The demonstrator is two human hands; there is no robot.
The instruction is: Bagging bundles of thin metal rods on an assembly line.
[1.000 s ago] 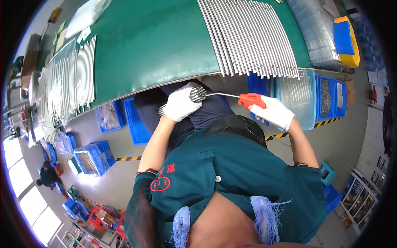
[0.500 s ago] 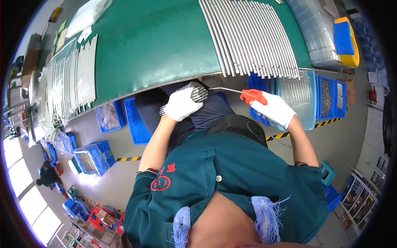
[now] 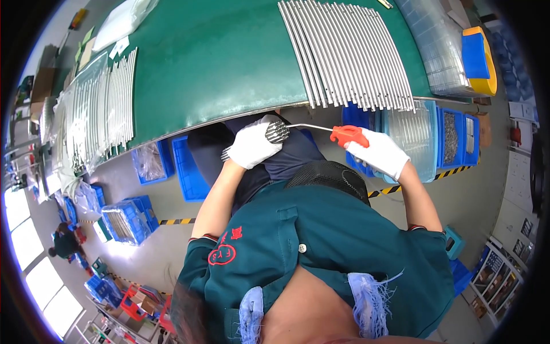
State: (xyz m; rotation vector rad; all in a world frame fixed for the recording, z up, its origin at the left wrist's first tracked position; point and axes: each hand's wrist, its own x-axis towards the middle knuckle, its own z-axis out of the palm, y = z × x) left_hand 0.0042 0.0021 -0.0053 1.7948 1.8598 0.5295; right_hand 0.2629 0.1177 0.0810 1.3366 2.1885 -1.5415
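Note:
My left hand (image 3: 251, 144), in a white glove, is closed around a bundle of thin metal tubes (image 3: 278, 132). Their ends face right, and the other ends poke out behind the wrist. A red air blow gun (image 3: 348, 136) with a long, slightly bent metal nozzle is in my right hand (image 3: 381, 153), also gloved and closed round its handle. The nozzle points left, its tip right at the tube ends; whether it touches them I cannot tell. Both hands are over my lap, just short of the bench edge.
On the green bench (image 3: 217, 57) lie a row of metal tubes (image 3: 349, 57) at right and plastic-covered tubes (image 3: 103, 109) at left. A clear plastic stack and a yellow-and-blue holder (image 3: 480, 60) stand far right. Blue bins (image 3: 452, 135) sit below, both sides.
The blow gun has shifted slightly left, bringing its nozzle tip closer to the tube ends. My left hand and its bundle have hardly moved.

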